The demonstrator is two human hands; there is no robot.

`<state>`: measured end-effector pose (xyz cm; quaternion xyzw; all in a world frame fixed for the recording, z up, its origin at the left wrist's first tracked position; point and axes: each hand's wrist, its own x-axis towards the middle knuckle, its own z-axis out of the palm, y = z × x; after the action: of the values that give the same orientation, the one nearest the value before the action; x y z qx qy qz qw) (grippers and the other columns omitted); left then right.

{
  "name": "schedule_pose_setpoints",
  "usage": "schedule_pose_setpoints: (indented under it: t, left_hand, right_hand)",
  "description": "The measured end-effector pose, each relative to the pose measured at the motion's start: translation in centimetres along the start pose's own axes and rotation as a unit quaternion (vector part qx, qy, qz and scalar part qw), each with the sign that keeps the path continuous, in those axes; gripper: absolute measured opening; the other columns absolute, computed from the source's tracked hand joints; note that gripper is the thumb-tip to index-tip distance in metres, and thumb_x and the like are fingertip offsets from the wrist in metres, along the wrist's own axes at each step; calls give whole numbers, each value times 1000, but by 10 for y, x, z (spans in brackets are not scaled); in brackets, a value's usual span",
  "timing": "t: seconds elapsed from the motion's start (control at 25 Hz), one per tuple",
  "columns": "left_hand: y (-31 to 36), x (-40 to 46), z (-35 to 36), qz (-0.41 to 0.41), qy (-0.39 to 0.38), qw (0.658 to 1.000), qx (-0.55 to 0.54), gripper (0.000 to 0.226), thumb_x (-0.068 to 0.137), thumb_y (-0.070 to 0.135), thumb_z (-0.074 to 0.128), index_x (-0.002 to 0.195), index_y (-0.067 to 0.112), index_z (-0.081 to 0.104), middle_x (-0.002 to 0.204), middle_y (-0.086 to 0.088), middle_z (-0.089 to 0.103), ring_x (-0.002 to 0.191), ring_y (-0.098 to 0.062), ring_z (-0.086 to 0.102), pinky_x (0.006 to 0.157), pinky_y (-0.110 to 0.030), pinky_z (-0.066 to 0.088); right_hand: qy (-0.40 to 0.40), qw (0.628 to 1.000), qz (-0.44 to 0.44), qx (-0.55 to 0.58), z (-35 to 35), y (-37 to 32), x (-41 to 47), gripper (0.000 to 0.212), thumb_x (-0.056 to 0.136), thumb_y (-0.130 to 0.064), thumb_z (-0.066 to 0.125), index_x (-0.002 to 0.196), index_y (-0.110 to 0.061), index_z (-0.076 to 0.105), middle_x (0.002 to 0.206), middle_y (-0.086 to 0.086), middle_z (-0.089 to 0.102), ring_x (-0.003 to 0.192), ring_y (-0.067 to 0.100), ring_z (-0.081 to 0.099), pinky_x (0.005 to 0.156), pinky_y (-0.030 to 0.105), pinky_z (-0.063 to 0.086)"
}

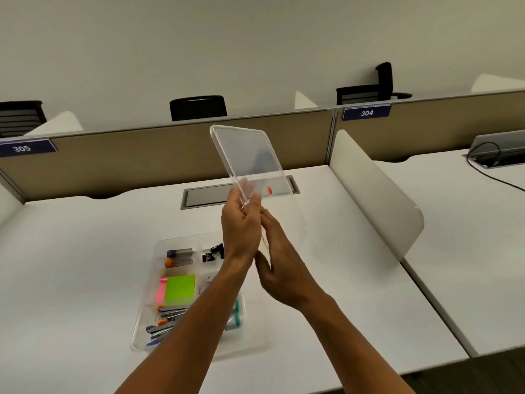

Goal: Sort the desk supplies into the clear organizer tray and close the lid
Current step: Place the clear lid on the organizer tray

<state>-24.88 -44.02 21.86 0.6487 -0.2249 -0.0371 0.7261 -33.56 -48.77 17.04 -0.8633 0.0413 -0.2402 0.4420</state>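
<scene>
just the one cam here, sitting up on the person's head and looking forward and down across the white counter (85,265), wide-angle so the edges are bending, and it's staying close in, with the forearms reaching up from the bottom edge toward the partition (142,157)

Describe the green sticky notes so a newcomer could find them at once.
Start at the white desk and find the clear tray on it, below the raised lid. In the tray's left half lies the green pad, beside a thin pink pad. It is the only bright green square there.
</scene>
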Motion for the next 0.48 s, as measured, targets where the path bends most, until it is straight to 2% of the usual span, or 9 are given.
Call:
schedule_pose_setpoints:
  t: [0.08, 0.16, 0.32, 0.4, 0.48]
  left_hand:
    - [0, 8, -29, -8, -8, 1000, -27, 34, 99, 24, 51, 132, 20, 52, 125, 5, 65, 109, -14, 66, 87, -36, 58]
    - [2, 15, -62, -6, -40, 998, -58, 33, 101, 22, 47, 134, 21, 47, 128, 2, 64, 108, -18, 67, 78, -38, 60]
    - [6, 21, -127, 8, -92, 994, -54, 45, 100, 26, 44, 143, 28, 31, 124, -1, 66, 103, -26, 70, 70, -45, 61]
    - [2, 20, -156, 11, -83, 995, -45, 52, 100, 26, 44, 146, 34, 22, 123, -1, 67, 101, -27, 70, 68, -43, 61]
    - [-7, 20, -184, 10, -62, 997, -50, 54, 101, 24, 41, 148, 40, 19, 121, -2, 67, 100, -29, 70, 66, -41, 61]
  right_hand:
    - [-66, 997, -17, -45, 4, -3, 9, 71, 95, -46, 56, 151, -44, 12, 157, -33, 1, 148, -4, 5, 120, 23, 12]
    - [-41, 996, -11, -76, 6, -2, 19, 74, 88, -64, 51, 150, -46, 14, 159, -31, -2, 149, 0, 0, 119, 30, 10]
    - [114, 982, 54, -137, 2, 5, 40, 78, 85, -64, 51, 151, -35, 20, 164, -5, 11, 151, 17, 9, 121, 46, 18]
    - [132, 977, 78, -152, 7, 11, 48, 82, 85, -62, 53, 152, -36, 14, 165, 0, 10, 151, 20, 9, 120, 47, 16]
    - [110, 979, 100, -139, 14, 18, 53, 87, 85, -63, 56, 153, -36, 9, 165, -1, 9, 151, 22, 12, 118, 48, 18]
